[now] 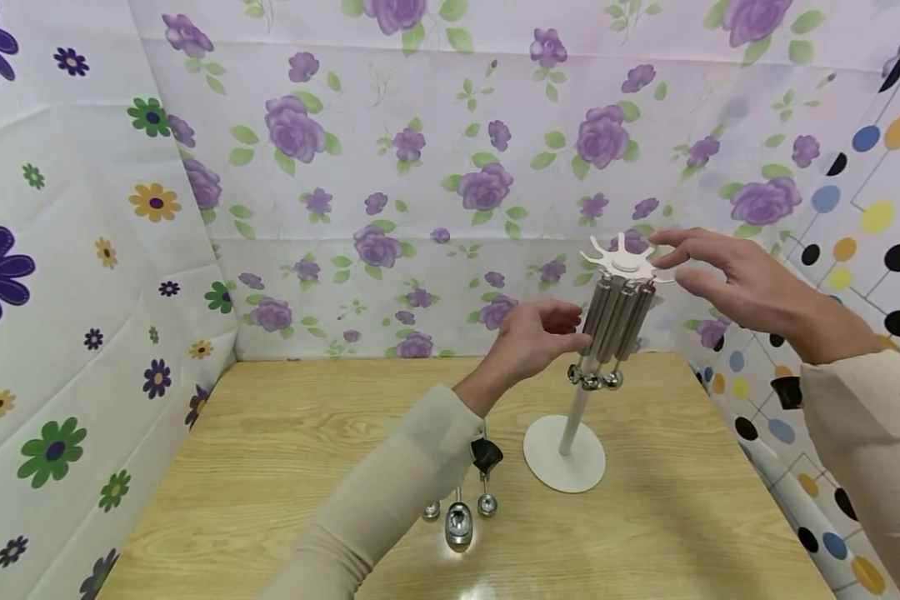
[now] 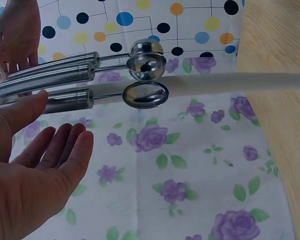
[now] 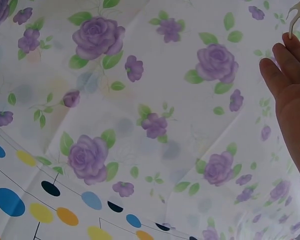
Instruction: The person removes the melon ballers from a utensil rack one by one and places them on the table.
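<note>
Because the melon ballers (image 1: 618, 321) hang by their handle ends from the white hooked top (image 1: 624, 265), their bowls dangle below the left hand (image 1: 532, 337), at least three bunched in front of its fingertips. That hand is half spread, thumb apart from bent fingers, gripping nothing; its thumb lies at a handle, perhaps to steady the cluster, though whether it touches I cannot tell. Up level with the hooks, the right hand (image 1: 742, 279) is loosely curved with a wide gap before its thumb and holds nothing visible, a fingertip at a hook. Beneath both hands, the round base (image 1: 564, 471) presumably keeps the post upright. The hanging tools look shiny, with thick cylindrical handles, thin necks, two round bowls (image 2: 146, 66) and one oval bowl (image 2: 145, 94). More melon ballers (image 1: 458, 523) lie under the left forearm.
</note>
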The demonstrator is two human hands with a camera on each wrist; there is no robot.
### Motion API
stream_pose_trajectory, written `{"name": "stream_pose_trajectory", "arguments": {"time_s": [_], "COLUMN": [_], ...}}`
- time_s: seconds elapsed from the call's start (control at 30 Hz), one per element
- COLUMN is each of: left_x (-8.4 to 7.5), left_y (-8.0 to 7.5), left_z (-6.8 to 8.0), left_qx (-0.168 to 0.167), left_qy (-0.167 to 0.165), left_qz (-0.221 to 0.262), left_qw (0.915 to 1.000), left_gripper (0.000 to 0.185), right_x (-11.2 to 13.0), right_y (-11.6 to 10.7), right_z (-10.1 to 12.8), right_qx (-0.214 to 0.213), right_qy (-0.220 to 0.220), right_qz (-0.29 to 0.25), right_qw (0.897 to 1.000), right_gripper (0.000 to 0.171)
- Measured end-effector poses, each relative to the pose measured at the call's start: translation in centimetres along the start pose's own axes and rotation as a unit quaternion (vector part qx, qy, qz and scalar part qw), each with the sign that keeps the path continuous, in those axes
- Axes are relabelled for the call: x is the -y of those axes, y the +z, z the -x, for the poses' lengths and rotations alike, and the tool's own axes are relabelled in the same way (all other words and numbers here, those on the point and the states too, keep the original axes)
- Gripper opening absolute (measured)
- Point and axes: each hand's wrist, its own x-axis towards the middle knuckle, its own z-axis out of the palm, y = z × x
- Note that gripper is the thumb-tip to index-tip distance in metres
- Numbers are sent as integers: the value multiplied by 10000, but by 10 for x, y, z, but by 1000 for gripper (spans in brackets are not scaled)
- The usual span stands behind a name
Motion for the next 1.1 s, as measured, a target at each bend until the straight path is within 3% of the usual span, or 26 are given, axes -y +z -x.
{"name": "stream_pose_trajectory", "arguments": {"time_s": [0.23,0.7,0.87,1.1], "left_x": [-2,-4,-4,-6], "left_y": [7,6,3,-1], "left_z": [-7,-7,-6,-4], "left_qx": [6,-75,-27,-62], "left_qy": [90,169,133,78], "left_qz": [382,124,0,-65], "left_qw": [9992,9998,9999,9999], "left_gripper": [31,22,24,23], "right_x": [0,-4,-2,0], "right_y": [2,12,12,15], "right_z": [2,5,5,-1], "right_qx": [-133,-534,-556,-447], "right_qy": [-111,-529,-339,-418], "right_qz": [-8,-127,-233,124], "right_qw": [9998,9971,9976,9980], "right_gripper": [22,19,29,42]}}
